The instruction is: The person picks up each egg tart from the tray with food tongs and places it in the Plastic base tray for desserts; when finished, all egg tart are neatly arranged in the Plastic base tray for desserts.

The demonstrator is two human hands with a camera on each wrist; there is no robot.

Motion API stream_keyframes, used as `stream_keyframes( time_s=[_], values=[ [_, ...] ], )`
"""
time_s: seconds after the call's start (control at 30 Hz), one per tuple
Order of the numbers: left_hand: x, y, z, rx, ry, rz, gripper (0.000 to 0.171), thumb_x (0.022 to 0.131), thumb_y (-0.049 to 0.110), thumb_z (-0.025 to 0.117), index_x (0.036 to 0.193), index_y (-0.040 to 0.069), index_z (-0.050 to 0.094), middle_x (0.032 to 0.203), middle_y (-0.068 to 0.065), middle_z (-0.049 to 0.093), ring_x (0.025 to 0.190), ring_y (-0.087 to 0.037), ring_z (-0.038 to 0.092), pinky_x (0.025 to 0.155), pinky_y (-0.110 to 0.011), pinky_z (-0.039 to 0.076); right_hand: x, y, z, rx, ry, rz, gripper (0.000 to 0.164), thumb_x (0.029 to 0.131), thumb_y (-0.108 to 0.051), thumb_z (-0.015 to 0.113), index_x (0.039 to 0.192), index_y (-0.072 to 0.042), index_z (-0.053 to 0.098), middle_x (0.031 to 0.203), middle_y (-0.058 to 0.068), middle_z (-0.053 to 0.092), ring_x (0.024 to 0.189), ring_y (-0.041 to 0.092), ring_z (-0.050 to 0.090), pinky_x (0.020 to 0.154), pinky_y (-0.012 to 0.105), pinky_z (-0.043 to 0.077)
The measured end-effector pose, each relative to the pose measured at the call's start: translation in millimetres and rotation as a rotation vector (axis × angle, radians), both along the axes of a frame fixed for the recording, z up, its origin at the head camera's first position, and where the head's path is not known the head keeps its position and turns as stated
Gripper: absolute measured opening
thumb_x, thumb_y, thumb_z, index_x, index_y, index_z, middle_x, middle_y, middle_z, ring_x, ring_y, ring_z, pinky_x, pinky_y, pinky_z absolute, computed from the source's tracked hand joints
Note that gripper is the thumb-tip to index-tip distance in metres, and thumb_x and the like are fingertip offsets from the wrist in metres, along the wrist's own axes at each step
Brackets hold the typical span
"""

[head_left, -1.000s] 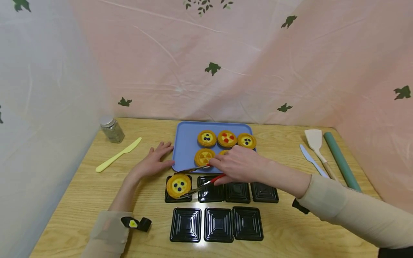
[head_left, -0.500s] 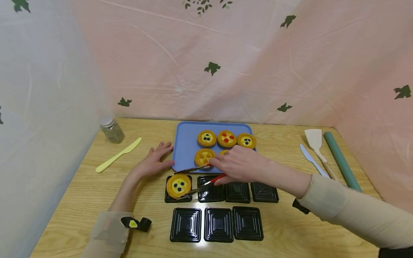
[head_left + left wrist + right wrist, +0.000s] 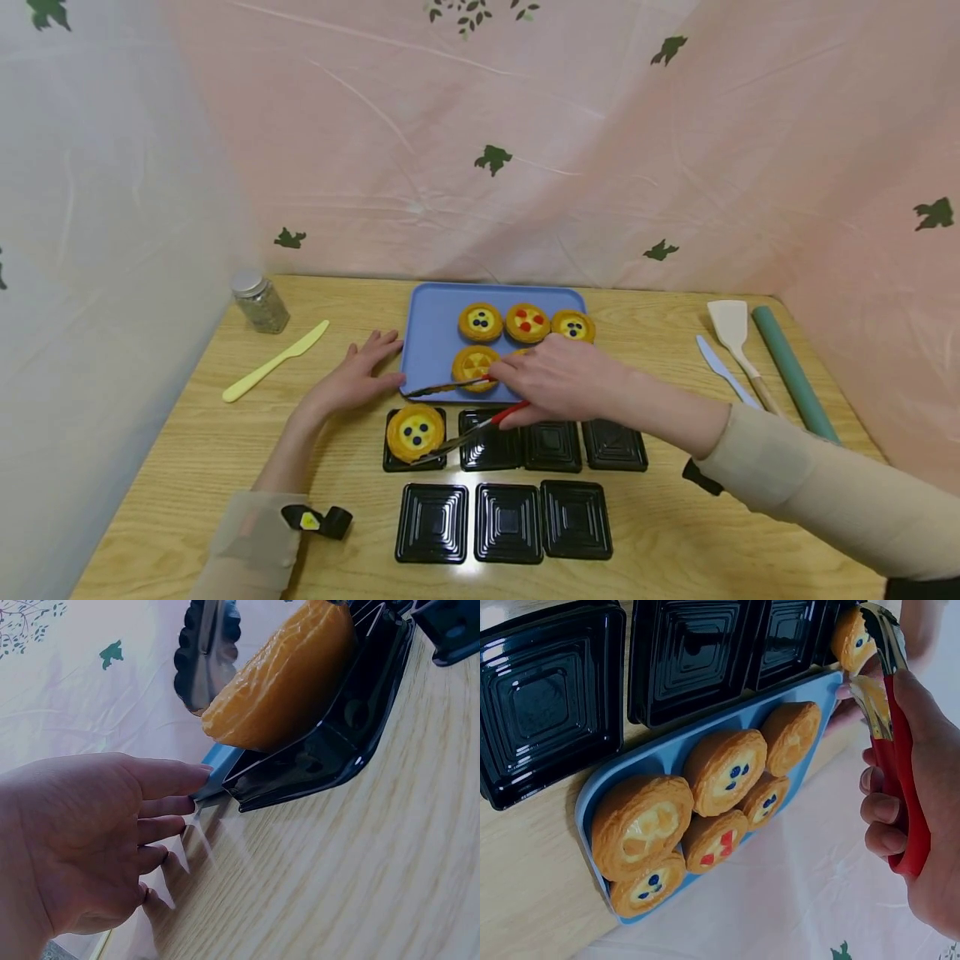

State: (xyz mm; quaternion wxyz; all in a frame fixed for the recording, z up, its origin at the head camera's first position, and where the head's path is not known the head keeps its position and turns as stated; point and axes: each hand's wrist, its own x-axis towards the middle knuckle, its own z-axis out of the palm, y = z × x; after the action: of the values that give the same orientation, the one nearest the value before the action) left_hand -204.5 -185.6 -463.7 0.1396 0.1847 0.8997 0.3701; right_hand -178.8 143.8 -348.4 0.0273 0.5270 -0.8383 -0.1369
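My right hand [image 3: 566,379] grips metal tongs with red handles [image 3: 905,776], their arms spread. One tong arm lies along the near side of a blueberry-topped tart [image 3: 416,432]; the other reaches behind it, over the near edge of the blue tray [image 3: 431,321]. That tart sits in a square black plastic container [image 3: 391,463], tilted in the left wrist view. My left hand [image 3: 356,379] has its fingers extended, fingertips at the tray's left edge. Several tarts stay on the tray, among them one with red fruit [image 3: 528,322] and one with yellow-orange pieces [image 3: 476,367].
More black containers [image 3: 507,523] stand in two rows before the tray. A jar [image 3: 260,302] and a yellow knife [image 3: 276,362] are at left. A light blue knife [image 3: 723,368], a spatula [image 3: 730,323] and a green roller-like rod [image 3: 795,375] lie at right.
The tongs have spread slightly wider, the far arm moving back from the blueberry tart. The tart and my left hand have kept their places.
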Motion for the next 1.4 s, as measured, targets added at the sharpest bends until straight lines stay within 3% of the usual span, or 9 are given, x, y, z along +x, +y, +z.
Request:
stream_keyframes(
  time_s=[0.27,0.4,0.53,0.7,0.97,1.23,1.4],
  values=[
    [0.7,2,0.7,0.008,-0.013,0.003,0.068,0.103,0.027,0.061,0.158,-0.002,0.034,0.171,-0.024,0.019,0.16,-0.046,0.0,0.127,-0.069,-0.009,-9.2,20,14.3,-0.121,-0.026,-0.026,0.07,0.09,-0.073,0.06,0.124,-0.011,0.065,0.089,-0.005,0.07,0.048,0.006,0.042,0.043,0.02,0.023],
    [0.5,3,0.8,0.016,-0.018,-0.001,0.067,0.103,0.025,0.06,0.158,-0.004,0.035,0.17,-0.025,0.019,0.16,-0.047,-0.001,0.127,-0.068,-0.009,-18.6,39,20.8,-0.163,-0.083,-0.137,0.068,0.09,-0.066,0.066,0.127,-0.008,0.064,0.097,0.0,0.073,0.052,0.009,0.047,0.046,0.021,0.035],
    [0.0,2,0.0,0.016,-0.017,-0.006,0.066,0.103,0.022,0.061,0.157,-0.005,0.034,0.17,-0.026,0.019,0.16,-0.047,-0.001,0.127,-0.069,-0.009,-32.2,57,25.5,-0.164,-0.125,-0.282,0.072,0.09,-0.063,0.069,0.134,-0.006,0.061,0.109,0.008,0.075,0.051,0.011,0.045,0.046,0.024,0.038],
    [0.4,1,-0.6,0.018,-0.017,-0.003,0.066,0.103,0.022,0.061,0.157,-0.005,0.035,0.17,-0.026,0.018,0.16,-0.047,-0.001,0.126,-0.069,-0.009,-52.7,74,26.9,-0.171,-0.127,-0.406,0.077,0.089,-0.065,0.068,0.142,-0.01,0.058,0.124,0.011,0.074,0.062,0.016,0.062,0.058,0.033,0.053],
    [1.4,3,0.2,0.011,-0.019,-0.003,0.066,0.103,0.023,0.06,0.157,-0.005,0.035,0.17,-0.026,0.018,0.16,-0.047,-0.001,0.127,-0.068,-0.009,-77.8,92,14.8,-0.186,-0.124,-0.451,0.071,0.091,-0.062,0.068,0.138,-0.009,0.062,0.122,0.012,0.075,0.059,0.014,0.056,0.059,0.033,0.053],
    [1.4,1,1.2,0.004,-0.019,0.004,0.066,0.103,0.023,0.06,0.157,-0.004,0.035,0.171,-0.025,0.018,0.16,-0.046,-0.001,0.127,-0.067,-0.01,-93.0,87,7.0,-0.139,-0.19,-0.502,0.063,0.093,-0.065,0.064,0.127,-0.013,0.066,0.09,0.001,0.07,0.063,0.015,0.054,0.056,0.03,0.044],
    [2.1,0,1.8,0.007,-0.02,0.002,0.066,0.104,0.024,0.06,0.157,-0.004,0.034,0.17,-0.026,0.017,0.16,-0.047,-0.001,0.127,-0.068,-0.01,-99.2,76,5.2,-0.096,-0.21,-0.494,0.062,0.092,-0.067,0.063,0.121,-0.013,0.066,0.101,0.003,0.073,0.076,0.018,0.061,0.069,0.038,0.054]
  ],
)
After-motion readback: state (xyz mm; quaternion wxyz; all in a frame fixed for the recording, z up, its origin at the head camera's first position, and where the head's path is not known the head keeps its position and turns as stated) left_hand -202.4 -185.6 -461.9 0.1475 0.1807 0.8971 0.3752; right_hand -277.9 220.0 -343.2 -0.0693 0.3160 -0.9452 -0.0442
